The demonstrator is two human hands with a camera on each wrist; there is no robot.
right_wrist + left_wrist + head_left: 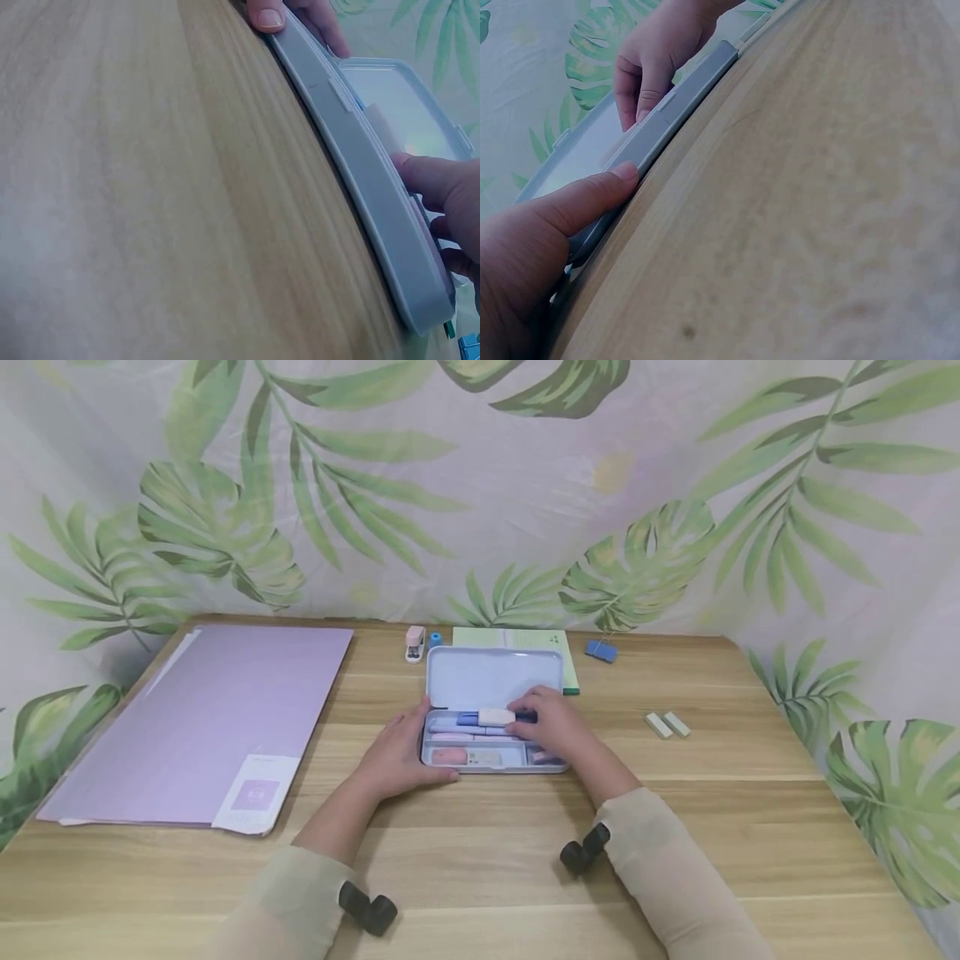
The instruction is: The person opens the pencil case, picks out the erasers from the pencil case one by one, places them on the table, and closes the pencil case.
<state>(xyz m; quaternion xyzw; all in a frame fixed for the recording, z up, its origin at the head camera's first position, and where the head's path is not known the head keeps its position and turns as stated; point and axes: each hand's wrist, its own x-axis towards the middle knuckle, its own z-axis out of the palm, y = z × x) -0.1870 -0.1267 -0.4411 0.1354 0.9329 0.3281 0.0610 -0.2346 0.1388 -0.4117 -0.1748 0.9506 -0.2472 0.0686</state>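
Observation:
A pale blue pencil case point(495, 672) lies on the table with its lid raised at the back. My left hand point(397, 752) grips the case's left end, thumb along the front edge and fingers at the side. Over the rear compartment, my right hand point(553, 725) pinches a small white block point(495, 717) between thumb and fingers. Below the block are pens point(450, 735) and a blue item point(467, 718). The front compartment holds a pink eraser-like piece point(449, 756) and a pale, printed piece point(483, 758). My right hand partly covers the case's right end.
A large lilac folder point(217, 718) lies at left. Behind the case are a pink stapler point(415, 643), a small blue item point(435, 639) and a green notebook point(572, 681). Rightward lie a blue binder clip point(602, 650) and two whitish blocks point(659, 725).

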